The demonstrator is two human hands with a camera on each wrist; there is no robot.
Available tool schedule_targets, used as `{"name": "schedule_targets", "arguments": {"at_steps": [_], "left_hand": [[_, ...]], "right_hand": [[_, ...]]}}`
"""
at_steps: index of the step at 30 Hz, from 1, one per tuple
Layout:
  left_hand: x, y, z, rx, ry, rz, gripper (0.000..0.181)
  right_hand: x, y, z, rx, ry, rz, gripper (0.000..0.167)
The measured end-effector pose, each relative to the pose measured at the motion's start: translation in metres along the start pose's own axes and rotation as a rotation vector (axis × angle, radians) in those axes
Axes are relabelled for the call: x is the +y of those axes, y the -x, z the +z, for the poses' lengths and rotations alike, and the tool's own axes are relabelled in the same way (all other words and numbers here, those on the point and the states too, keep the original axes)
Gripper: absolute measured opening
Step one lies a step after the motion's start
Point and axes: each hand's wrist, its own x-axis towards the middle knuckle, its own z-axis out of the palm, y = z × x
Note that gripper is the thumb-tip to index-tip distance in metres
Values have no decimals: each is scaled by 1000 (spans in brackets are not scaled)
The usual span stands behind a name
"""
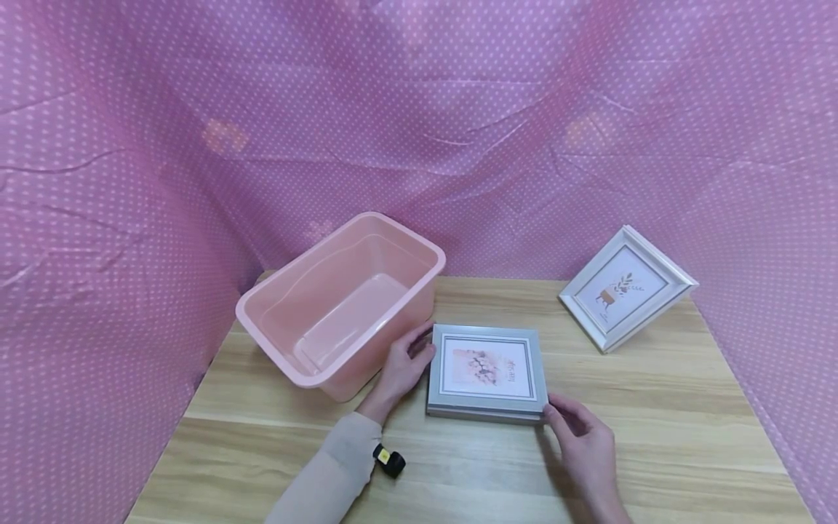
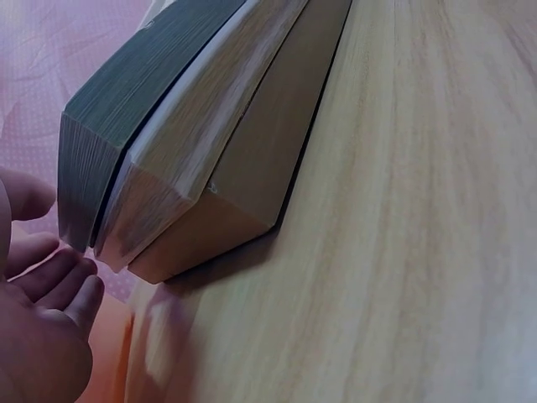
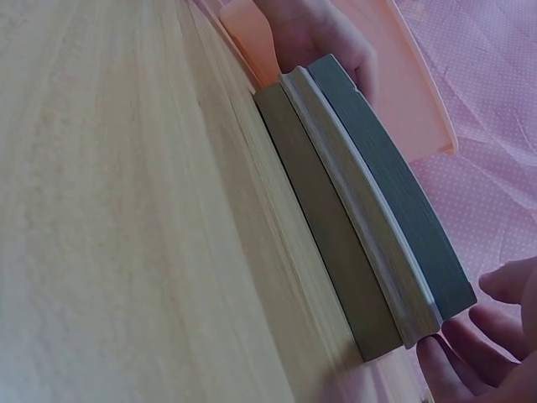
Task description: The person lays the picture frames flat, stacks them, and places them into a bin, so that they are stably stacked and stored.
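A stack of picture frames lies flat on the table in the head view. Its top one, a grey-green picture frame, shows a pink floral print. Beneath it the right wrist view shows a pale wood-grained frame and a brown frame at the bottom. At the stack's left end is my left hand, thumb and fingers spread apart beside the edge. My right hand is at the near right corner, fingertips against the stack's side and thumb by the top frame; neither hand is closed round it.
A pink plastic bin stands left of the stack, close behind my left hand. At the back right a white picture frame with a plant print stands tilted on the wooden table. Pink dotted cloth hangs around the table.
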Motion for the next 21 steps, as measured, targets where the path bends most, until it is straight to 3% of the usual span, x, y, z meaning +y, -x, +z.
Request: {"name": "schedule_targets", "arguments": {"at_steps": [10,21], "left_hand": [[0,0,0,-3,12,-26,53],[-2,-1,-2,-27,16,-1,52]], "right_hand": [[-1,0,1,-3,4,-5,29],[0,0,1,7,9,7,29]]}}
